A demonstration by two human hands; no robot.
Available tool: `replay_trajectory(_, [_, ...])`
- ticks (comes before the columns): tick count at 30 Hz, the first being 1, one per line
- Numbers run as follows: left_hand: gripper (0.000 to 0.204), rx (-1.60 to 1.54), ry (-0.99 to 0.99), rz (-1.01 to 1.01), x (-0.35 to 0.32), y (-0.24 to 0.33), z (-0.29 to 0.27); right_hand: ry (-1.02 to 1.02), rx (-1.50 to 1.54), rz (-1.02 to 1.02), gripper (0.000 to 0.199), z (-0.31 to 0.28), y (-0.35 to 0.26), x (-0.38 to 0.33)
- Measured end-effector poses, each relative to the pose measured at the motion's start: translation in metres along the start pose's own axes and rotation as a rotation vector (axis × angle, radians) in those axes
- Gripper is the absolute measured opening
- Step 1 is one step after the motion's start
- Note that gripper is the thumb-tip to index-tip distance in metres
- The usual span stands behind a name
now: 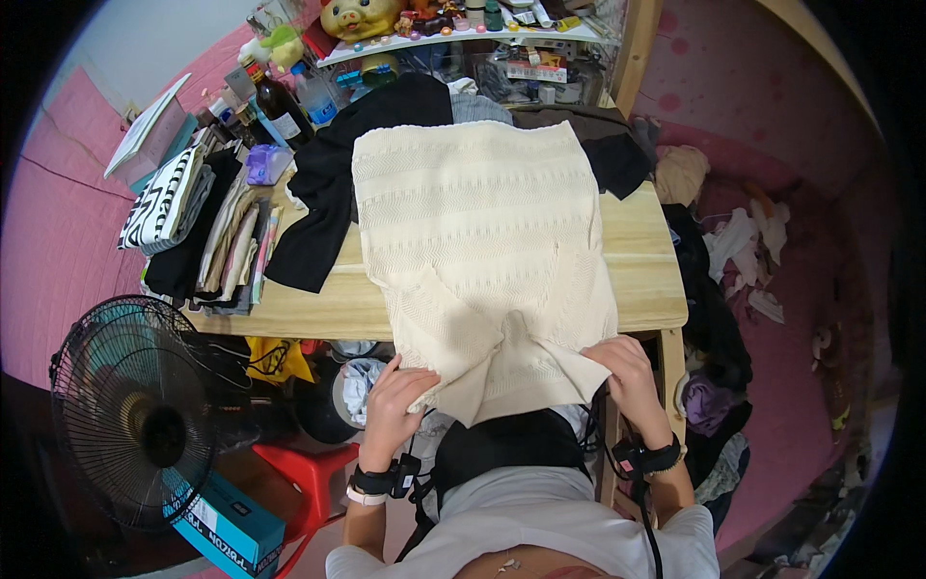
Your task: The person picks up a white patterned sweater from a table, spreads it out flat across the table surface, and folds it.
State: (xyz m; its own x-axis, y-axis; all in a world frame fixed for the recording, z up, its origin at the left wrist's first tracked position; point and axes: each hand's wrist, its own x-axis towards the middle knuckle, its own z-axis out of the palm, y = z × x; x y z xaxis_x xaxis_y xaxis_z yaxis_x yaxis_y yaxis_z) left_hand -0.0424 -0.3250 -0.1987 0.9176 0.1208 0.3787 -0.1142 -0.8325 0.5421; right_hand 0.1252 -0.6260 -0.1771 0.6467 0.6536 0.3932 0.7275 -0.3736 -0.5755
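Head view: cream knit (482, 212) lies spread on the table (648, 289), its near end past the front edge toward the person. Left hand (397, 398) is closed on the knit's near-left corner; right hand (629, 374) pinches the near-right one (grip under the fabric is hidden, can't tell how tight). Fabric between the hands is bunched in a fold. Black garment (333, 159) sits partly under the knit's far-left side. Folded stack (198, 227) at table left, fan (135, 410) in front of it.
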Motion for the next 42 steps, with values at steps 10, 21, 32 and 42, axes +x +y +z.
replay_trajectory(10, [0.027, -0.072, -0.116, -0.016, -0.005, 0.029, -0.035, -0.233, 0.022, 0.016, 0.031, -0.042, -0.028, -0.002])
replay_trajectory(21, [0.026, -0.158, -0.245, -0.012, -0.004, 0.043, -0.054, -0.458, 0.029, 0.066, 0.030, -0.070, -0.047, -0.005])
replay_trajectory(32, [0.025, -0.722, -0.138, -0.531, 0.058, -0.037, -0.031, -0.573, 0.350, 0.348, 0.020, -0.060, 0.034, 0.072])
replay_trajectory(42, [0.030, -0.782, -0.125, -0.689, 0.093, -0.103, 0.010, -0.655, 0.160, 0.230, 0.021, 0.013, 0.114, 0.147])
